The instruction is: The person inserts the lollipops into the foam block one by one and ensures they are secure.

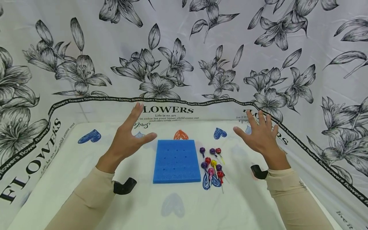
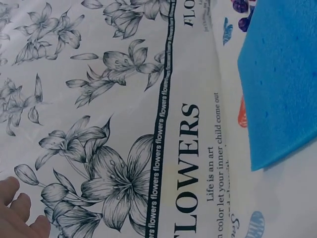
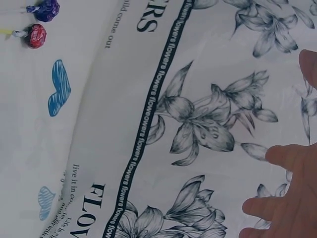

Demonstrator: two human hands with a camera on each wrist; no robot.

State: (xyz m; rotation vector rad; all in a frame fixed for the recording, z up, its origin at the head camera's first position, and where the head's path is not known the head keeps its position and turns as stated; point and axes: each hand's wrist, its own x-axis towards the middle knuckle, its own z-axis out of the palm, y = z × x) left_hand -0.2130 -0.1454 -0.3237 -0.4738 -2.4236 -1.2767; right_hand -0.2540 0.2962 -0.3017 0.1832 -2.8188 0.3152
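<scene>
A blue foam block [image 1: 176, 171] dotted with small holes lies flat on the white cloth. Just right of it is a loose cluster of wrapped lollipops, among them a yellow lollipop [image 1: 213, 163], a pink lollipop [image 1: 211, 171] and several purple and red ones. My left hand [image 1: 123, 139] is raised to the left of the block, thumb and fingers spread, holding nothing. To the right of the lollipops, my right hand [image 1: 261, 137] is held up with its fingers apart and nothing in it. The right wrist view catches a red lollipop [image 3: 37, 35] beside a purple lollipop [image 3: 47, 10].
The table cover [image 1: 135, 210] is white with printed hearts. Behind it hangs a curtain [image 1: 201, 83] with black flower drawings and a lettered black band. A black strap piece [image 1: 125, 186] sits at the left wrist, and another black piece [image 1: 258, 172] at the right.
</scene>
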